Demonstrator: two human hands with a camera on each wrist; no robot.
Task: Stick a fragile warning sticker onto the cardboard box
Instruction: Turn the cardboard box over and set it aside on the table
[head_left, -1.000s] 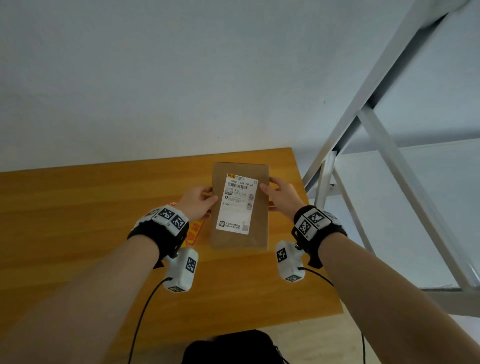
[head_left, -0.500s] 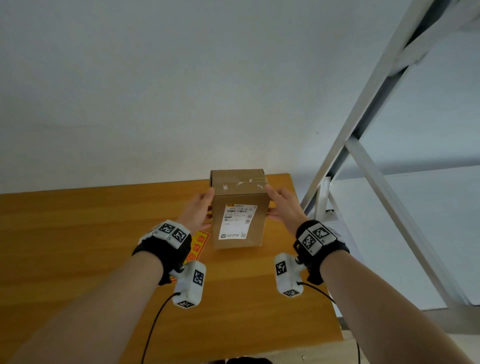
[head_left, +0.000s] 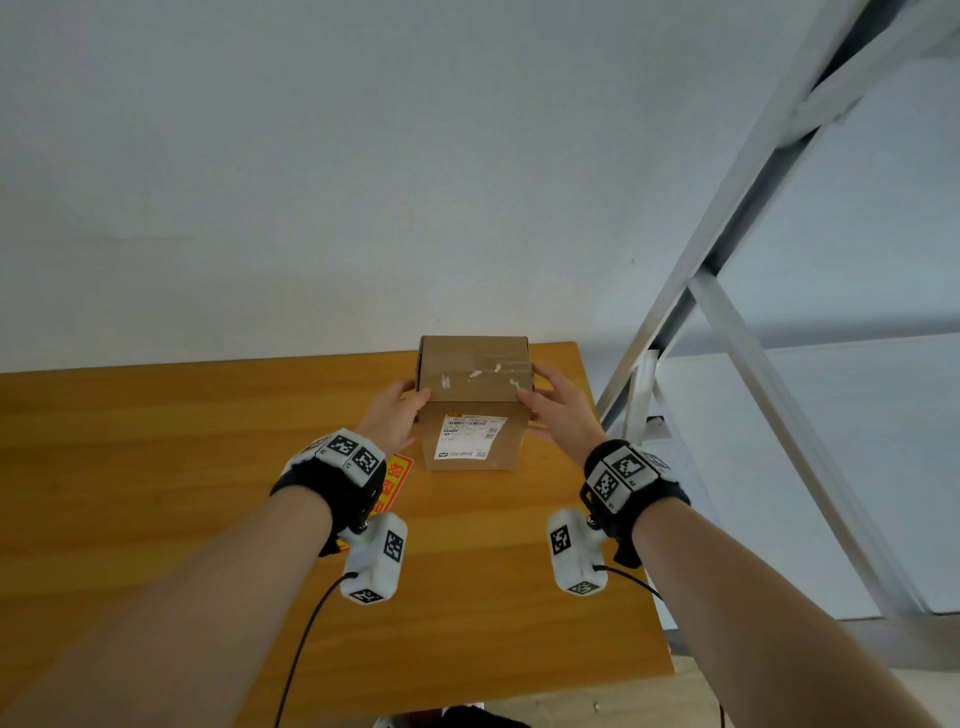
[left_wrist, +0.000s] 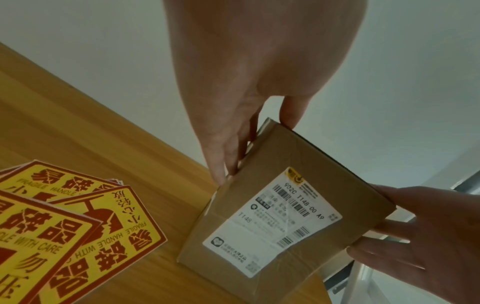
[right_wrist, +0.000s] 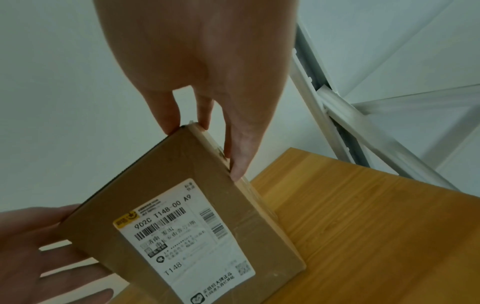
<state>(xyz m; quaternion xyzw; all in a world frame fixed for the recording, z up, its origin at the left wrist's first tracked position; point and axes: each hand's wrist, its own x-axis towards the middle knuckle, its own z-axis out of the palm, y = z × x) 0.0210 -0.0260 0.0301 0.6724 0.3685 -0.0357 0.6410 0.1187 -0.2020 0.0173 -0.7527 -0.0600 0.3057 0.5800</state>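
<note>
Cardboard box (head_left: 475, 402) stands at the table's (head_left: 156, 467) far right, left hand (head_left: 392, 415) and right hand (head_left: 558, 415) flat against its sides; seat it square, bare face up, stickers (left_wrist: 64, 226) near left.

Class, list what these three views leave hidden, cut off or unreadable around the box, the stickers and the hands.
- Fragile stickers: cut off by the left wrist view's edge; in the head view the left wrist covers most of the pile.
- Cardboard box: far face hidden in every view.
- Shipping label: too small to read in the head view.
- Left hand and right hand: fingertips hidden behind the box.
</note>
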